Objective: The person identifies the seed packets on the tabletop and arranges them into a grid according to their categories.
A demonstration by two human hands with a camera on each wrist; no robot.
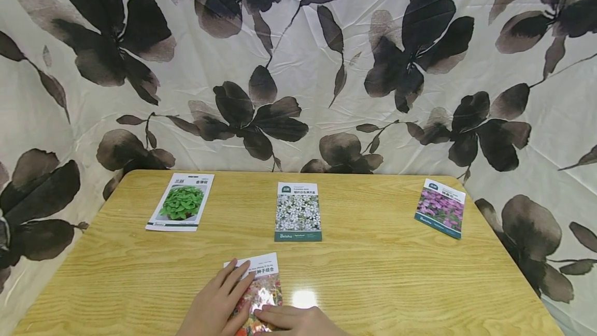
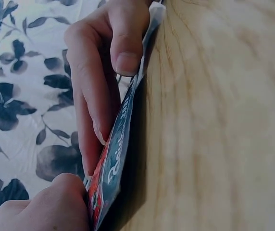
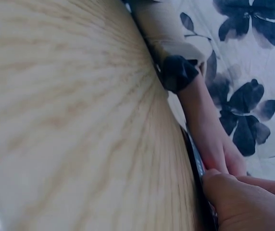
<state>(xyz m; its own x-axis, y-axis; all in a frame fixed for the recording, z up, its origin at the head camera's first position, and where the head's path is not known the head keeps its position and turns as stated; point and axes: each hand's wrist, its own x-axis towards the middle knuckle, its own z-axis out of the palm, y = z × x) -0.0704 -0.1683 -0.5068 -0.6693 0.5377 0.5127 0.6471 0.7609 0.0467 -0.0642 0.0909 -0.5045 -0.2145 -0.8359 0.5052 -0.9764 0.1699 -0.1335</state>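
Red-flowered packet [image 1: 267, 288] found at the bottom of the head frame, just left of centre, face up, its lower end covered by hands and cut by the frame edge. Long axis runs up and down the picture, the printed top pointed upward and leaned slightly left. It is touched by both hands, so neither can be called clearly nearer.

Upper left part covered by the left hand [image 1: 216, 302]; fingers laid slantwise across it toward the upper right, spread and fairly straight, thumb set lower on the face. From that hand the packet lies to the right. Lower part crossed by the right hand [image 1: 298, 320], fingers pointed left, nearly square to the long axis; from there the packet lies to the left and upward. Left hand's spread judged wide. Right fingers seen extended along the packet in the left wrist view, thumb apart at its edge; no firm pinch made out. A dark shadow is seen beside that edge; whether it is lifted cannot be told.

Farther out: white-flower packet [image 1: 298, 211] noted above and slightly right, well apart; green-leaf packet [image 1: 183, 204] at middle left, pink-flower packet [image 1: 440, 209] at middle right, tilted. All borne by the wooden table [image 1: 382, 279], backed by a floral cloth [image 1: 326, 118].
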